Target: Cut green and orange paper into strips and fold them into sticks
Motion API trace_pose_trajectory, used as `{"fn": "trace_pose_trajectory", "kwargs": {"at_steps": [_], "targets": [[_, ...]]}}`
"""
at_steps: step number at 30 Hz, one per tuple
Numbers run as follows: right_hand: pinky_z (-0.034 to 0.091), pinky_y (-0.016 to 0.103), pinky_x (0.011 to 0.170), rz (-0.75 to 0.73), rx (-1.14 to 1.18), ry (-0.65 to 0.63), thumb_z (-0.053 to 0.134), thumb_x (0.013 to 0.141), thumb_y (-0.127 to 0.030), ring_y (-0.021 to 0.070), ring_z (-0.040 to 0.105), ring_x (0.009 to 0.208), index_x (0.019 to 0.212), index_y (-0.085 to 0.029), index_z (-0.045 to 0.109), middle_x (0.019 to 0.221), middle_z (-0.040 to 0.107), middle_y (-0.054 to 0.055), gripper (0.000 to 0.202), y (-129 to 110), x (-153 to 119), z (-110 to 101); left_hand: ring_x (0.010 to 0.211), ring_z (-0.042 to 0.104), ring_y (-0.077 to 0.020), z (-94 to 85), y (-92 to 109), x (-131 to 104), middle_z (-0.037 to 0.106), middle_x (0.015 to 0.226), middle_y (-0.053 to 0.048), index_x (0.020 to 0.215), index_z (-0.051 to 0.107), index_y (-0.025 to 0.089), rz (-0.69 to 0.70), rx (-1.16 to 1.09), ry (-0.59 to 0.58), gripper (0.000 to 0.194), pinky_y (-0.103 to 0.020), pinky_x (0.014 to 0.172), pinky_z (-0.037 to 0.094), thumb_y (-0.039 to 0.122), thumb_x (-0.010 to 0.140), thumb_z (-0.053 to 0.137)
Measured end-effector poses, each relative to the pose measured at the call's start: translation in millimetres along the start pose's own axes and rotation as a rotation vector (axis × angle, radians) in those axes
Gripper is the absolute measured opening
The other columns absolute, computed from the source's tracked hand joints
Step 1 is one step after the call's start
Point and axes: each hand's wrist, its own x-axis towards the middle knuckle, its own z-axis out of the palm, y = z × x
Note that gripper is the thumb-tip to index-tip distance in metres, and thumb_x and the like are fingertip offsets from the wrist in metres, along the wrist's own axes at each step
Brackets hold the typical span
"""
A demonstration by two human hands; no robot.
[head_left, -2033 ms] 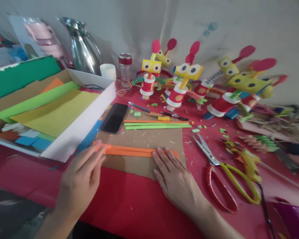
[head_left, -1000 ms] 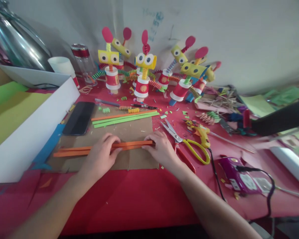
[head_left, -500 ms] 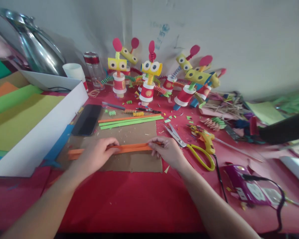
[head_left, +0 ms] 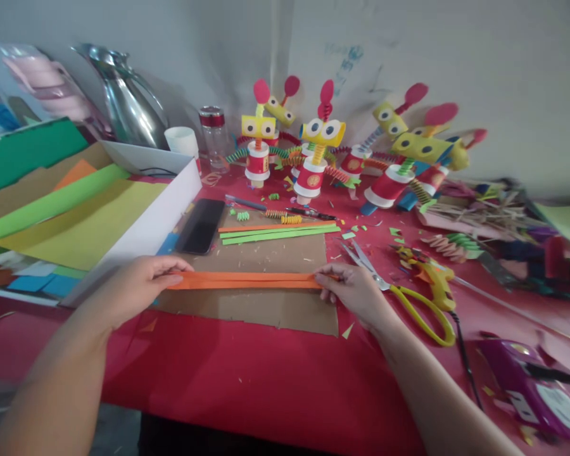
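Two orange paper strips (head_left: pixel 251 280) stretch side by side between my hands, above a brown cardboard sheet (head_left: pixel 266 313). My left hand (head_left: pixel 145 282) pinches them near their left end, thumb and fingers together. At the right end my right hand (head_left: pixel 349 288) is closed on the strips. Behind them, green strips (head_left: pixel 278 234) and a thin orange strip (head_left: pixel 261 226) lie on the cardboard. A black phone (head_left: pixel 202 226) rests at the cardboard's left. Yellow-handled scissors (head_left: pixel 420 310) lie beside my right hand.
Several paper-cup figures (head_left: pixel 312 177) with yellow heads stand at the back. A white box (head_left: pixel 142 225) of coloured paper is on the left, near a steel jug (head_left: pixel 128 104). A yellow glue gun (head_left: pixel 437 282) and a purple device (head_left: pixel 527 380) lie right on the red table (head_left: pixel 266 386).
My left hand has slid outward along the orange strips toward their left end, widening the gap between my hands. The camera view has turned left, so the surroundings appear farther right.
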Motion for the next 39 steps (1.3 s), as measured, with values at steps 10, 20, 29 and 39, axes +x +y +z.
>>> {"fn": "trace_pose_trajectory", "kwargs": {"at_steps": [10,20,29,39], "targets": [[0.048,0.032,0.072,-0.374,-0.474,0.161,0.059,0.083,-0.03,0.0201,0.065,0.077,0.084,-0.024,0.073,0.085,0.075,0.002,0.016,8,0,14,0.104,0.06,-0.0281,60.1,87,-4,0.068,0.109,-0.011,0.108,0.069,0.013,0.461,0.573,0.262,0.048,-0.042,0.09,0.048,-0.003,0.074,0.038],[0.051,0.033,0.073,-0.371,-0.372,0.116,0.056,0.086,-0.033,0.022,0.069,0.084,0.088,-0.025,0.072,0.089,0.075,0.003,0.018,15,1,12,0.087,0.06,-0.0219,128.2,119,29,0.064,0.088,-0.007,0.086,0.063,0.016,0.54,0.282,0.218,0.018,-0.037,0.075,0.047,0.014,0.093,0.047],[0.051,0.037,0.076,-0.498,-0.476,0.14,0.058,0.085,-0.028,0.0229,0.065,0.084,0.086,-0.023,0.073,0.086,0.071,0.005,0.016,16,5,9,0.09,0.058,-0.0206,130.1,105,37,0.061,0.09,-0.005,0.093,0.065,0.017,0.674,0.282,0.25,0.019,-0.036,0.077,0.048,0.017,0.096,0.046],[0.05,0.032,0.081,-0.475,-0.515,-0.008,0.058,0.083,-0.011,0.0191,0.066,0.087,0.09,-0.021,0.074,0.09,0.073,0.003,0.019,-6,-2,-2,0.087,0.06,-0.0202,121.8,106,36,0.065,0.091,-0.004,0.091,0.068,0.018,0.65,0.166,0.181,0.016,-0.036,0.078,0.048,0.019,0.093,0.052]]}}
